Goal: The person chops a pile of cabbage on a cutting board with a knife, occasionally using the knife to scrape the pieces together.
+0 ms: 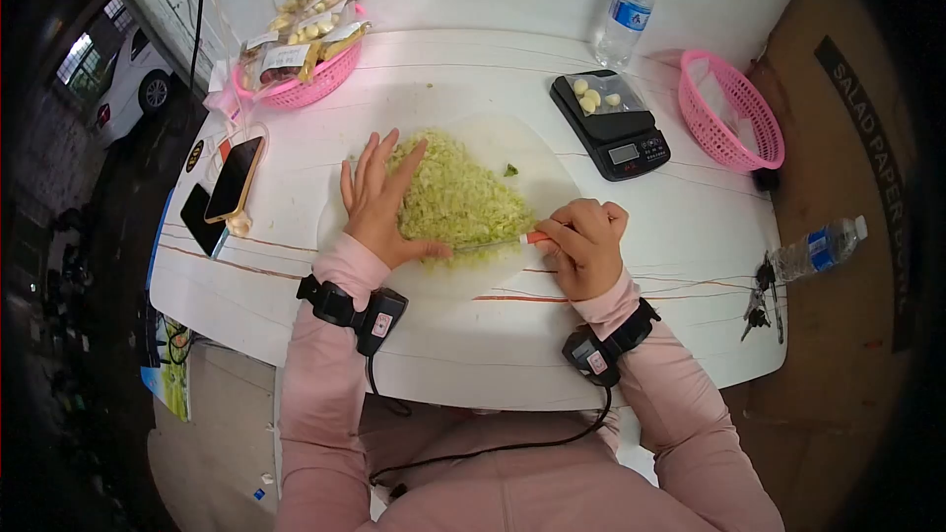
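A mound of finely chopped pale green vegetable (458,187) lies on a whitish cutting board (537,163). My left hand (379,202) rests along the mound's left side, fingers spread and the thumb reaching to its near edge. My right hand (586,246) is closed around the orange-red handle of a knife (534,236). Its thin blade points left along the near edge of the mound, close to my left thumb, and is partly lost among the pieces. A small dark green leaf bit (510,169) sits on the board right of the mound.
Beyond the board stand a black scale (613,133) with garlic cloves, a water bottle (624,20) and a pink basket (729,113). Another pink basket (320,79) holds bagged food. Phones (235,180) lie left; keys (761,296) and a second bottle (823,248) lie right.
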`<state>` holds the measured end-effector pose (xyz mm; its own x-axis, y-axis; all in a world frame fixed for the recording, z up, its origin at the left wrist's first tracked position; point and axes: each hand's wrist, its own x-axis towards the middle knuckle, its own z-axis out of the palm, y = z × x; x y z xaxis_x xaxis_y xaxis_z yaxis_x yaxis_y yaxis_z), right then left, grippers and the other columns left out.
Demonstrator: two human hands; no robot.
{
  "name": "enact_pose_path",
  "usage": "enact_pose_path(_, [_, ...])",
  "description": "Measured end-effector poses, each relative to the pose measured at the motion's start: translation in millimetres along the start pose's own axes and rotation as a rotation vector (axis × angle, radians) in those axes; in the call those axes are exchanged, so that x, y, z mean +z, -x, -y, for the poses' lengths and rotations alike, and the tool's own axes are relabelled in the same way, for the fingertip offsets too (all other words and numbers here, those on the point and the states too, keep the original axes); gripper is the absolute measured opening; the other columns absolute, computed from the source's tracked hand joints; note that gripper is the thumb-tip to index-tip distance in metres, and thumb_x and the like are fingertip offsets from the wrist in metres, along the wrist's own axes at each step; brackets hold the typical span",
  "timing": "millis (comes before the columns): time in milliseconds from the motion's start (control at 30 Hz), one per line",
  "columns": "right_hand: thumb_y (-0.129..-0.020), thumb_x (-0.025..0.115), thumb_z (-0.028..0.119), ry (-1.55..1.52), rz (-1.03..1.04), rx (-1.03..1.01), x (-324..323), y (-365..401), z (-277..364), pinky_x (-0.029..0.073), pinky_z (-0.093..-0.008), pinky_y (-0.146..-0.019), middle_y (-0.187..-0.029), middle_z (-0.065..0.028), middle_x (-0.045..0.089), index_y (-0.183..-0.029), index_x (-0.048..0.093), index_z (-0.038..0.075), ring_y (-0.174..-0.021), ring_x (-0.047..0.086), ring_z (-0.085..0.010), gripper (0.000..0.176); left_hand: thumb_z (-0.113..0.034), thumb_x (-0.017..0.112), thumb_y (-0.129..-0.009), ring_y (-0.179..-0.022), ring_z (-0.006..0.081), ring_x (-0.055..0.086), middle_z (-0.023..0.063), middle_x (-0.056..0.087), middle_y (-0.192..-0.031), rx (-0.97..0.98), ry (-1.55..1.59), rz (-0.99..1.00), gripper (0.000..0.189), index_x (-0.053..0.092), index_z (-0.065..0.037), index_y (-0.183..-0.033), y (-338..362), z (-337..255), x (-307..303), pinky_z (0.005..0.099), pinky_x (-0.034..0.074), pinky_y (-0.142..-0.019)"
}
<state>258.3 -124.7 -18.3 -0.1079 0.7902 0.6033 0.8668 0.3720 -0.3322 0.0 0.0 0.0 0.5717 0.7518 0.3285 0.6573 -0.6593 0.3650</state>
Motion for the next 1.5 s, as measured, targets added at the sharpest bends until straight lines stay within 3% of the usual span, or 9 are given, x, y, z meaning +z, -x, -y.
enact_pose_path(300, [-0.071,0.070,0.001,0.001,-0.043,-0.052,-0.1,-1.5,-3.6,0.030,-0.0403,-0.088,-0.093,-0.0008,0.058,-0.099,0.069,0.012,-0.093,0.056,-0.0196,0.031,-0.052,0.092,-0.046,-0.150,0.0344,0.007,0.0148,0.019,-0.159,0.004,0.016,0.020,0.129,0.028,-0.025,-0.154,0.8,-0.6,1.5,0.0566,0.000,-0.118])
enact_pose_path(400, [-0.071,0.070,0.001,-0.069,0.011,0.015,7.8,3.8,-8.6,0.031,-0.0401,-0.088,-0.092,-0.0009,0.058,-0.099,0.069,0.011,-0.093,0.056,-0.0201,0.030,-0.053,0.092,-0.046,-0.150,0.0342,0.006,0.0150,0.018,-0.159,-0.007,0.017,0.015,0.129,0.028,-0.025,-0.154,0.8,1.1,1.3,0.0565,0.000,-0.118])
enact_pose_path(500, [-0.071,0.070,0.001,0.003,-0.041,-0.061,1.6,-2.9,-2.6,0.031,-0.0401,-0.089,-0.094,-0.0016,0.059,-0.099,0.069,0.011,-0.093,0.056,-0.0209,0.030,-0.053,0.092,-0.047,-0.150,0.0346,0.006,0.0154,0.018,-0.159,-0.004,0.008,0.045,0.129,0.027,-0.024,-0.154,0.0,-0.3,0.4,0.0565,0.000,-0.118])
enact_pose_path(800, [-0.072,0.069,0.000,-0.036,0.013,0.002,5.9,2.1,-6.2,0.032,-0.0401,-0.088,-0.091,-0.0023,0.057,-0.098,0.067,0.010,-0.091,0.056,-0.0218,0.028,-0.052,0.092,-0.047,-0.150,0.0354,0.007,0.0162,0.018,-0.159,-0.002,0.020,0.035,0.126,0.030,-0.023,-0.153,0.1,-1.8,-1.4,0.0575,0.000,-0.117])
enact_pose_path(867, [-0.077,0.070,0.007,-0.007,-0.019,-0.051,-2.5,-2.3,-0.6,0.030,-0.0388,-0.091,-0.094,-0.0029,0.059,-0.099,0.068,0.009,-0.091,0.056,-0.0214,0.022,-0.050,0.093,-0.047,-0.150,0.0354,0.007,0.0162,0.019,-0.159,0.010,0.028,0.039,0.125,0.031,-0.023,-0.153,0.0,-2.3,-1.7,0.0571,0.000,-0.118])
enact_pose_path(1000, [-0.078,0.069,0.008,0.017,0.052,0.003,9.1,7.1,-7.3,0.031,-0.0392,-0.091,-0.094,-0.0030,0.059,-0.099,0.067,0.009,-0.090,0.055,-0.0211,0.021,-0.049,0.093,-0.047,-0.150,0.0353,0.007,0.0158,0.019,-0.159,-0.011,0.009,0.034,0.124,0.032,-0.023,-0.152,1.5,1.3,2.4,0.0563,0.000,-0.118])
enact_pose_path(1067, [-0.079,0.070,0.010,0.024,0.002,-0.062,0.2,-0.9,-1.0,0.032,-0.0394,-0.090,-0.094,-0.0029,0.059,-0.100,0.067,0.010,-0.091,0.055,-0.0213,0.021,-0.048,0.093,-0.048,-0.150,0.0350,0.006,0.0149,0.019,-0.159,-0.009,0.025,0.039,0.123,0.032,-0.023,-0.152,1.2,-0.7,-0.4,0.0561,0.000,-0.118])
enact_pose_path(1500, [-0.075,0.073,0.005,-0.054,-0.017,-0.054,4.1,2.4,-4.5,0.035,-0.0402,-0.088,-0.094,-0.0043,0.059,-0.098,0.068,0.009,-0.091,0.057,-0.0241,0.025,-0.051,0.091,-0.052,-0.150,0.0368,0.008,0.0144,0.019,-0.159,-0.028,0.003,0.055,0.120,0.033,-0.022,-0.153,0.8,0.4,2.2,0.0552,0.004,-0.118])
